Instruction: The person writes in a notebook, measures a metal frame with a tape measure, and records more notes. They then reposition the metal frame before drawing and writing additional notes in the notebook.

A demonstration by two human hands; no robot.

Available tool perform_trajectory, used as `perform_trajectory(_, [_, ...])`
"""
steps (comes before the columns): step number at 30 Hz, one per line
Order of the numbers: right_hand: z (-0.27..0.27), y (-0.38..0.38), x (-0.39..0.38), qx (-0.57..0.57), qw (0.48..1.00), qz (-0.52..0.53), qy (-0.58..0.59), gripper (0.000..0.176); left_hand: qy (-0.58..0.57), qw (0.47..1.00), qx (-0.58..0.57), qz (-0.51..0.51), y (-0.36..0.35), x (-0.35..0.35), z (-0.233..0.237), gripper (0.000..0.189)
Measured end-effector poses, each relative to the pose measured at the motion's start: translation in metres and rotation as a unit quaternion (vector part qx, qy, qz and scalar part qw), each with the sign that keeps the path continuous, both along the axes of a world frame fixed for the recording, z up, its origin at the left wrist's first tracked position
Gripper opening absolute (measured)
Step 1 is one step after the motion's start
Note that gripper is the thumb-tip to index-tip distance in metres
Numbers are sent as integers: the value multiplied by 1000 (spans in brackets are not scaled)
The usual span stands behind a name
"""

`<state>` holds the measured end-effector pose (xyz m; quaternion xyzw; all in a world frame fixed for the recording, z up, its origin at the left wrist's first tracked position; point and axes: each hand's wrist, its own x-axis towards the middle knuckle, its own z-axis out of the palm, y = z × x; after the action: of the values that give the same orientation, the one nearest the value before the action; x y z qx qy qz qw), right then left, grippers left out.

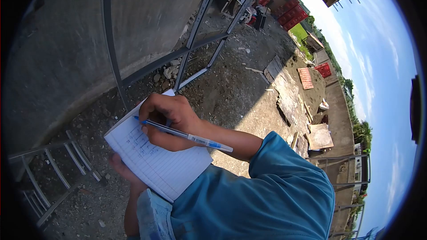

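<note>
My right hand (pixel 171 118) is closed round a blue-capped clear pen (pixel 198 139), its blue tip on the upper part of a lined notebook page (pixel 171 169). Blue handwriting covers part of that page near the tip. Beneath the notebook, at its left edge, my left hand (pixel 124 169) supports it; most of its fingers are hidden under the paper. The notebook is tilted in front of my blue shirt.
A grey metal frame (pixel 151 66) stands by the concrete wall (pixel 58 62). Another metal frame (pixel 55 180) is at lower left. Rubble and boards (pixel 320 136) lie on the ground to the right, with red crates (pixel 292 14) farther back.
</note>
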<state>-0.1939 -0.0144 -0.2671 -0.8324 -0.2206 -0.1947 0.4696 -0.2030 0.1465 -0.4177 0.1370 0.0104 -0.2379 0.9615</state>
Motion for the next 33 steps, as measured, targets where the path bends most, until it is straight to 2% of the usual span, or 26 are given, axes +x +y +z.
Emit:
perform_trajectory(4, [5, -1, -1, 0, 1000, -5, -5, 16, -3, 1000, 23, -7, 3, 2, 4, 78])
perform_trajectory(9, [10, -2, -3, -9, 999, -20, -44, 14, -48, 995, -77, -51, 0, 3, 18, 77])
perform_trajectory(11, [1, -2, -3, 11, 999, -34, -40, 15, -60, 995, -47, -57, 1, 2, 30, 76])
perform_trajectory(13, [-5, -7, 0, 15, 998, -25, -57, 13, 16, 993, -84, -76, 0, 0, 39, 86])
perform_trajectory(14, [-4, -9, 2, 14, 998, -13, -65, 12, 47, 976, -200, -78, -4, -1, 34, 86])
perform_trajectory(16, [2, -8, 1, 3, 998, 1, -59, 10, 61, 945, -312, -79, -5, -2, 32, 86])
perform_trajectory(20, [9, -4, 0, -7, 999, 24, -45, 8, 9, 948, -305, -95, -5, 0, 33, 86])
perform_trajectory(25, [3, 1, 6, -8, 998, 15, -66, 10, 3, 980, -174, -95, 0, -2, 40, 87])
perform_trajectory(26, [3, 1, 7, -16, 997, 13, -68, 10, 5, 978, -182, -98, 0, -2, 40, 87])
perform_trajectory(29, [6, 1, 7, -38, 997, 14, -65, 10, 16, 942, -319, -97, -5, -2, 47, 87])
perform_trajectory(31, [7, 0, 7, -33, 998, 23, -57, 10, 17, 929, -357, -94, -7, -3, 48, 87])
perform_trajectory(33, [7, -4, 6, -11, 998, 39, -47, 10, 11, 948, -305, -93, -5, -3, 45, 86])
